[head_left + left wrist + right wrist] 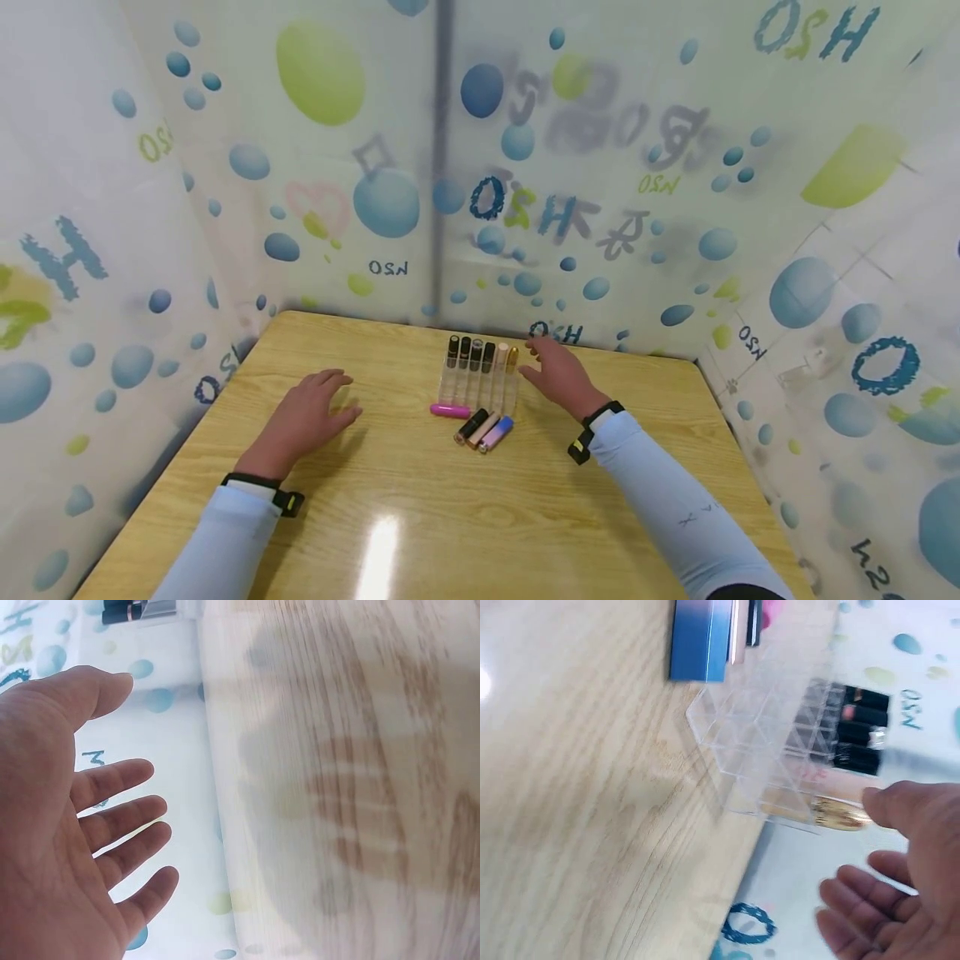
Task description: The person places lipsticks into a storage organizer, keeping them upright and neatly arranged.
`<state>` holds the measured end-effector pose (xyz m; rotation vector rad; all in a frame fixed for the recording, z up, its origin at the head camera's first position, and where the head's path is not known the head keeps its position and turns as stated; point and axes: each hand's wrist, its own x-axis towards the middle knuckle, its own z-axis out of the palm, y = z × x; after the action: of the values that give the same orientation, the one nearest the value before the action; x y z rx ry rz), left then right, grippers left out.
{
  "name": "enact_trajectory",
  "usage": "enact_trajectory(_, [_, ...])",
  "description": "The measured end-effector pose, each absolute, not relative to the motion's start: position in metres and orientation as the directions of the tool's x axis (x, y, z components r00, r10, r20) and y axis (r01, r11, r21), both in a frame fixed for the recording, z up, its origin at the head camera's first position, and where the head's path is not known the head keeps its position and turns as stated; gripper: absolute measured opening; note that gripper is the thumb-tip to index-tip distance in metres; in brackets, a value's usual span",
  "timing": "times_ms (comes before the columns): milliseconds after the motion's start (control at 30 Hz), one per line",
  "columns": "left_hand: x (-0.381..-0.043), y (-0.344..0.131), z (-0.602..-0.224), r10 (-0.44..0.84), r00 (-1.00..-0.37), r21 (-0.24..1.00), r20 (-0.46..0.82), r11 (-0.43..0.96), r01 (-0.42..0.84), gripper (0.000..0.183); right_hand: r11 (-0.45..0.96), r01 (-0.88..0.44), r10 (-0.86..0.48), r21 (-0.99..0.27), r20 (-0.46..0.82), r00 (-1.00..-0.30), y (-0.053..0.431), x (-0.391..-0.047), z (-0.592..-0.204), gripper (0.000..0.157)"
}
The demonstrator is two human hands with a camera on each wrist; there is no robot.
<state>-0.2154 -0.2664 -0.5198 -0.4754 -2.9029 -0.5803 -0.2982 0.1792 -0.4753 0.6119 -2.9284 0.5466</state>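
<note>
A clear plastic lipstick holder (480,390) stands on the table towards the back, with a row of lipstick tubes in its rear slots. Several are black (861,735); a pale pink tube (501,357) and a gold tube (840,814) fill the right end. My right hand (558,375) is beside that end, fingers apart, its thumb close to the gold tube; whether they touch I cannot tell. In front of the holder lie a magenta tube (450,411), a black tube (472,425), a pinkish tube (483,430) and a blue-purple tube (497,434). My left hand (90,810) hovers over the table's left side, fingers spread, holding nothing.
The wood-grain table (405,492) reflects a bright patch of light near its front. Patterned sheets (420,150) with blue and green dots hang behind and at both sides of the table. Each wrist wears a black band (287,502).
</note>
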Motion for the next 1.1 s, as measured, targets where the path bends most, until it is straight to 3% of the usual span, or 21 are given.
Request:
enact_trajectory(567, [-0.216,-0.26,-0.521,0.294,-0.935,0.343,0.196,0.873,0.347,0.062,0.938,-0.308,-0.288,-0.158,0.139,-0.948,0.255,-0.191,-0.504,0.075])
enact_trajectory(933, [-0.237,-0.238,-0.519,0.34,-0.919,0.38,0.201,0.838,0.393,0.059,0.952,-0.264,-0.242,-0.156,0.148,-0.959,0.255,-0.177,-0.499,0.076])
enact_trajectory(1100, [-0.249,-0.207,-0.524,0.401,-0.906,0.447,0.133,0.792,0.416,0.055,0.955,-0.257,-0.236,-0.151,0.142,-0.961,0.254,-0.177,-0.498,0.076])
